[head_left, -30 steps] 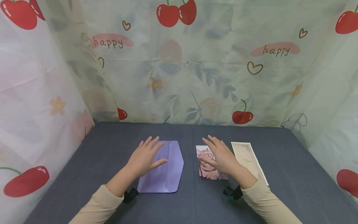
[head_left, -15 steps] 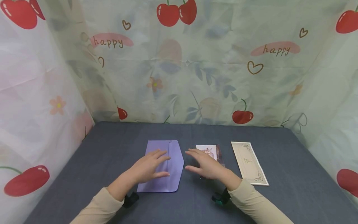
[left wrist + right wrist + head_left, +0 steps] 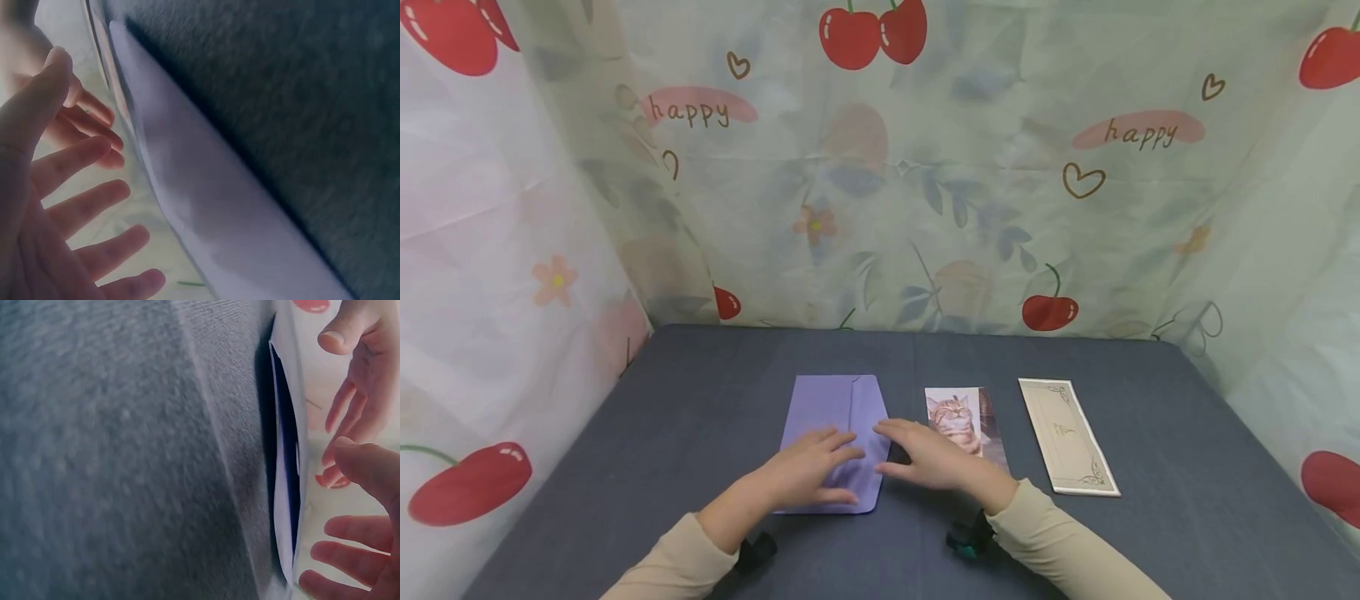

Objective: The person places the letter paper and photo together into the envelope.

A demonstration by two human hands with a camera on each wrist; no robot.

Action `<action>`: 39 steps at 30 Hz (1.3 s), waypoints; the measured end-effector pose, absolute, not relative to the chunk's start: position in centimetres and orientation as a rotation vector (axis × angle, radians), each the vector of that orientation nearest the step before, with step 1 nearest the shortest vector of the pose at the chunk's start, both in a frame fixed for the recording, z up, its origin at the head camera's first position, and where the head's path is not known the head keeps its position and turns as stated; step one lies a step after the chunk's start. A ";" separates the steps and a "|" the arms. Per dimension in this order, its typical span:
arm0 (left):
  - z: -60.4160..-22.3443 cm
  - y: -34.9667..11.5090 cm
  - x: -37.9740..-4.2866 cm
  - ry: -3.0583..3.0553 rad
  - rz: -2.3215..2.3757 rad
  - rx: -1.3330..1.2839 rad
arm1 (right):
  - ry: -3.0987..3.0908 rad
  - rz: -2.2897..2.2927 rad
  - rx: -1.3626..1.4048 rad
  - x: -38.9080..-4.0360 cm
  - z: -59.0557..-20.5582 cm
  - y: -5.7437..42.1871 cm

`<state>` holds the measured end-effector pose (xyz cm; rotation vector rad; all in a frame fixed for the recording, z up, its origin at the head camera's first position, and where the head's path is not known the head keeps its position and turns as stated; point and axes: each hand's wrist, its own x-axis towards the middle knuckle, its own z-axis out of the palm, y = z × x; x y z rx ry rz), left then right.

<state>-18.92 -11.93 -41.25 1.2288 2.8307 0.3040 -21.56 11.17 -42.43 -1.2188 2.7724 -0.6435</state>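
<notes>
A purple envelope (image 3: 823, 400) lies flat on the table, its pointed flap toward the right. Above its lower left part hovers my left hand (image 3: 805, 468), fingers spread and holding nothing. My right hand (image 3: 931, 458) is over the envelope's right edge, fingers extended toward it, thumb apart. In the left wrist view the envelope (image 3: 200, 181) slants past both hands, and a gap shows between it and the fingers. The right wrist view has the envelope (image 3: 302, 444) edge-on, its opening visible as a dark slit. A cat picture card (image 3: 953, 417) lies partly behind my right hand.
A cream card (image 3: 1069, 437) with ornate corners lies right of the cat picture. Dark grey cloth (image 3: 715, 375) covers the table. Curtains (image 3: 925, 208) printed with cherries close off the back and both sides.
My right hand has moved left from above the cat picture to the envelope's right edge. My left hand has come slightly nearer to me and right. The envelope and cards have stayed put.
</notes>
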 end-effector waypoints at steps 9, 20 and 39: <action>-41.4 -11.6 -18.2 2.764 0.334 1.119 | 2.722 -0.563 -1.116 -21.7 -43.0 10.3; -41.8 -11.4 -17.7 2.746 0.341 1.058 | 2.714 -0.538 -1.090 -21.7 -43.3 9.8; -42.1 -11.8 -18.0 2.809 0.277 1.057 | 2.745 -0.429 -1.059 -21.4 -43.4 9.5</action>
